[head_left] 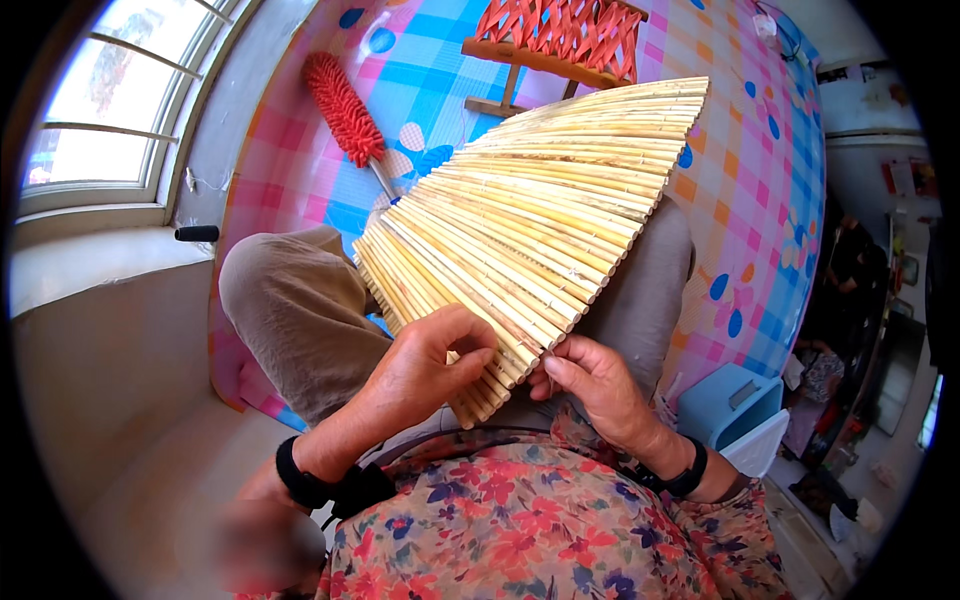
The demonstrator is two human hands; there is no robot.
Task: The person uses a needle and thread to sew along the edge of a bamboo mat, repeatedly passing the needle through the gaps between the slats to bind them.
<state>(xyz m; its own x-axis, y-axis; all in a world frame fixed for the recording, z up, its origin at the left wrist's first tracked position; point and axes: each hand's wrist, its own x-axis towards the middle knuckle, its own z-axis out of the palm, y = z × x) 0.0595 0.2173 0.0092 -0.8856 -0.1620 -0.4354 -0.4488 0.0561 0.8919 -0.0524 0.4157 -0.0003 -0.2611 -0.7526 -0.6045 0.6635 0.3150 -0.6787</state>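
Note:
A mat of pale bamboo sticks [540, 200], bound with thin stitching, lies slanted across my legs, its near end close to my lap. My left hand [430, 360] is curled over the near part of the mat, thumb and fingers bent together on the sticks. At the mat's right edge, my right hand [585, 380] pinches with thumb and forefinger at the stick ends; a thin strand may be between them, too small to make out.
A red fluffy duster [342, 108], a wooden frame with red woven strips [556, 42] and a blue bin [728, 404] surround me on the checked sheet [750, 200]. A barred window [105, 110] and sill are at left; dark clutter [850, 260] fills the far right.

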